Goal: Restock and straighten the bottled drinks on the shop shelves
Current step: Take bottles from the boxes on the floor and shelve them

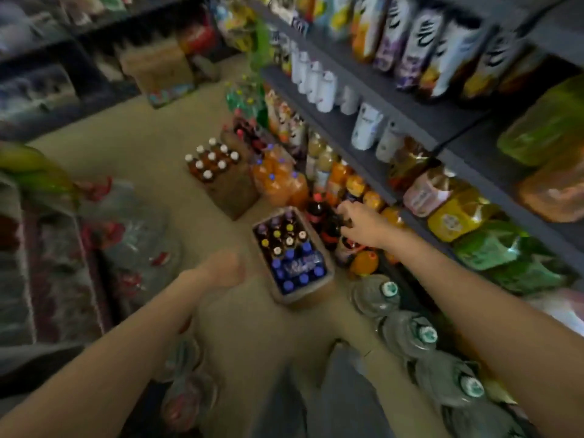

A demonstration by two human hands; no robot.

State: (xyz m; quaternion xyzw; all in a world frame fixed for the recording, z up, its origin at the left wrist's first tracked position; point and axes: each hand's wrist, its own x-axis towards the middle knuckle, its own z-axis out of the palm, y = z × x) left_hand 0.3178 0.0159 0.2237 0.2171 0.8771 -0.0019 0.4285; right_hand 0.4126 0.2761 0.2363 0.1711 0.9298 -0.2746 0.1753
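A narrow shop aisle with a tan floor (151, 131) runs between dark shelving; the grey shelves (354, 99) on the right carry juice cartons (420, 49) on top, white bottles (316, 80) below them, and shrink-wrapped packs and orange drink bottles (373, 200) lower down. On the floor just in front of these shelves stand large water jugs (407, 333) with green caps in a row, a wrapped pack of orange soda bottles (281, 181), a cardboard box of white-capped brown bottles (211, 159), and an open tray of small bottles (290, 251) with purple, yellow and blue caps. Between the tray and the bottom shelf stand dark cola bottles (319, 213) with red caps. The right hand (363, 222) reaches down to them, its fingers curled around the neck of one dark cola bottle. The left hand (224, 267) hovers above the floor just left of the tray, blurred; it appears loose and holds nothing.
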